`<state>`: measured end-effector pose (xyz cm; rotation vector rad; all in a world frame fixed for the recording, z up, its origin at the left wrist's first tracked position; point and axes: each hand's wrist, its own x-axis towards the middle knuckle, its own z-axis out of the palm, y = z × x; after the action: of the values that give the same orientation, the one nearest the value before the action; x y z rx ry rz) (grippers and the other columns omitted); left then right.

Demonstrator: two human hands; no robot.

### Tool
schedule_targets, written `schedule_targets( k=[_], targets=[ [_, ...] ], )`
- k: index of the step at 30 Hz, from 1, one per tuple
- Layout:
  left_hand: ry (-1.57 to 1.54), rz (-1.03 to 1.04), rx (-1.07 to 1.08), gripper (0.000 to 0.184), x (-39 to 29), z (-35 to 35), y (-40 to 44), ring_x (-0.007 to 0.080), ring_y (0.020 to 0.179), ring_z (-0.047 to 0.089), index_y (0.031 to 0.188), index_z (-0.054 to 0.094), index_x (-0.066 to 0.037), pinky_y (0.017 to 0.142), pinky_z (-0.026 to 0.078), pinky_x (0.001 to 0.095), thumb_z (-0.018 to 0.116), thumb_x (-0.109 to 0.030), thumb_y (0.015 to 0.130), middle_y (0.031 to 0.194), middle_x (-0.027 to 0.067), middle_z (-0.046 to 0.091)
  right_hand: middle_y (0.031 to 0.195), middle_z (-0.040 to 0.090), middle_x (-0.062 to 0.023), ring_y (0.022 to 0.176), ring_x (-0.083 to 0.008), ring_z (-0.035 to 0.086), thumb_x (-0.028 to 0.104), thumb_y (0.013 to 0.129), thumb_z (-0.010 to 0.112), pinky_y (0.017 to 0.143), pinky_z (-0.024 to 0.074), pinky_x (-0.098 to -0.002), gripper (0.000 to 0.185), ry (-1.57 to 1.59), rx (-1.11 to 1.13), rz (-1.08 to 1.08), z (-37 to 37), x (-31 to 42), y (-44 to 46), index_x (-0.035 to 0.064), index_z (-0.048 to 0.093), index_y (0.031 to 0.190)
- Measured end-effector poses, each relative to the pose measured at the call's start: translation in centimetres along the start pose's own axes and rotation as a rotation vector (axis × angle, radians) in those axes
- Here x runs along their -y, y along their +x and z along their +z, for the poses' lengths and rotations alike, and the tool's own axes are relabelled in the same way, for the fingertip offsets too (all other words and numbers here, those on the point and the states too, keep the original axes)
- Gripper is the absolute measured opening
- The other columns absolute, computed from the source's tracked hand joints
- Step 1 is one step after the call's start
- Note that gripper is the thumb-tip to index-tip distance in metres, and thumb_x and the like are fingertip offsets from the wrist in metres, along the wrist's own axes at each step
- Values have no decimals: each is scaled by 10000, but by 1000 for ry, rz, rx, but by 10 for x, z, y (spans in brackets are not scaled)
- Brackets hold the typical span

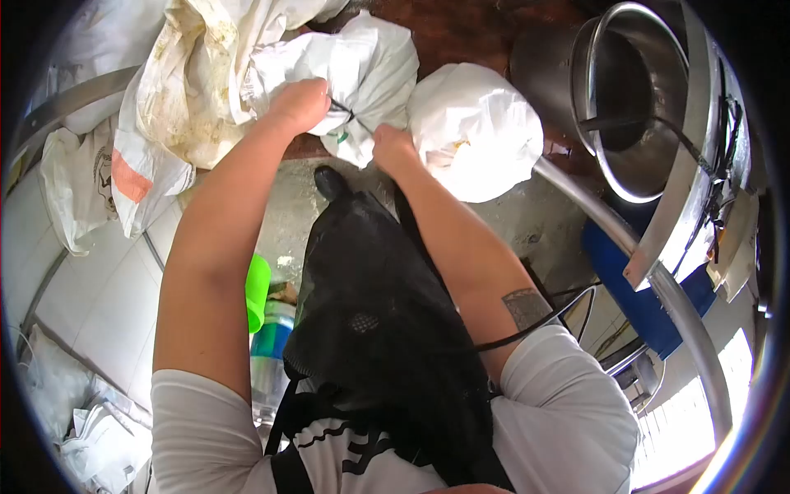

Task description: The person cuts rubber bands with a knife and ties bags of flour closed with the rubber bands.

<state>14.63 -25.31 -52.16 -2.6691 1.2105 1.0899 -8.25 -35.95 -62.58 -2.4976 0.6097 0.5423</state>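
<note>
Both hands are at a white woven sack [374, 58] whose neck is gathered. A thin black tie [341, 109] crosses the gathered neck and runs between the hands. My left hand [300, 105] is closed in a fist on the tie's left end. Pinched at the other end is my right hand [395, 150], its fingertips partly hidden. A second white sack [476, 132], rounded and full, sits just to the right of my right hand. Left of my left hand hangs a stained, crumpled pale sack [185, 90].
At the upper right stands a large metal pot [634, 90], with a curved metal tube [605, 206] below it. A blue container [638, 288] is under the tube. Near my left elbow are a bright green cup [257, 288] and a clear container [271, 362]. Papers [103, 445] lie lower left.
</note>
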Motion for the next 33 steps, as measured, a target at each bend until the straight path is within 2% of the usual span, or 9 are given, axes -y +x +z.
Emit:
schedule_targets(
  k=[1, 4, 9, 11, 13, 14, 18, 29, 33],
  targets=[
    [2, -1, 20, 300, -4, -2, -16, 398, 1002, 699, 1073, 699, -38, 878, 539, 504, 564, -265, 930, 1077, 223, 720, 818, 682, -83, 806, -253, 694, 125, 947, 609, 642, 541, -394, 136, -197, -17, -139, 34, -20, 9, 16, 653, 878],
    [-112, 179, 250, 252, -27, -14, -42, 436, 909, 684, 941, 695, -3, 820, 531, 505, 583, -224, 897, 953, 265, 700, 770, 581, -45, 649, -123, 504, 137, 934, 622, 538, 389, -257, 213, 1728, 314, 641, -76, 17, 14, 13, 688, 1095],
    [-465, 126, 147, 260, -39, -9, -3, 385, 795, 690, 862, 684, 24, 706, 532, 480, 602, -222, 881, 843, 270, 684, 815, 672, -67, 675, -117, 544, 153, 943, 645, 568, 405, -254, 237, 1530, 206, 318, -71, 44, 8, 14, 718, 1120],
    [-713, -13, 181, 256, -38, -2, 10, 305, 778, 660, 885, 685, 17, 658, 516, 450, 606, -226, 891, 835, 236, 676, 837, 672, -46, 664, -69, 500, 155, 986, 619, 589, 388, -233, 220, 986, -252, -28, -66, 53, 2, 14, 718, 1123],
    [-1181, -300, 254, 251, -39, 0, 14, 145, 745, 598, 932, 688, 5, 560, 482, 391, 614, -234, 911, 818, 167, 661, 791, 631, -30, 647, -90, 492, 175, 1003, 607, 593, 410, -255, 192, 911, -298, 27, -60, 50, 9, 18, 701, 1061],
    [-1315, -261, 257, 246, -35, -1, 15, 199, 797, 648, 972, 700, -9, 628, 508, 413, 639, -237, 906, 870, 175, 697, 764, 603, -21, 641, -98, 489, 183, 1012, 599, 592, 419, -263, 183, 1203, -183, 269, -58, 47, 11, 18, 680, 1020],
    [-498, 152, 78, 181, -17, 40, 24, 357, 881, 688, 978, 719, -42, 790, 527, 433, 632, -174, 890, 954, 190, 718, 702, 534, -2, 607, -113, 481, 167, 1020, 600, 566, 424, -275, 169, 1526, -92, 498, -65, 52, 17, 23, 622, 934],
    [-429, 251, -159, 112, -12, 54, 18, 410, 932, 655, 902, 688, -46, 797, 521, 461, 611, -118, 865, 973, 210, 681, 785, 639, -39, 690, -114, 552, 220, 892, 748, 591, 433, -301, 199, 1288, 20, 482, -54, 50, 21, 37, 683, 850],
    [-565, 232, -174, 112, -8, 47, 8, 401, 936, 654, 958, 677, -34, 808, 523, 440, 621, -80, 874, 967, 208, 665, 787, 581, -5, 681, -107, 506, 171, 947, 690, 577, 418, -281, 116, 1499, 370, 459, -71, 34, 26, 59, 661, 935]
  ],
)
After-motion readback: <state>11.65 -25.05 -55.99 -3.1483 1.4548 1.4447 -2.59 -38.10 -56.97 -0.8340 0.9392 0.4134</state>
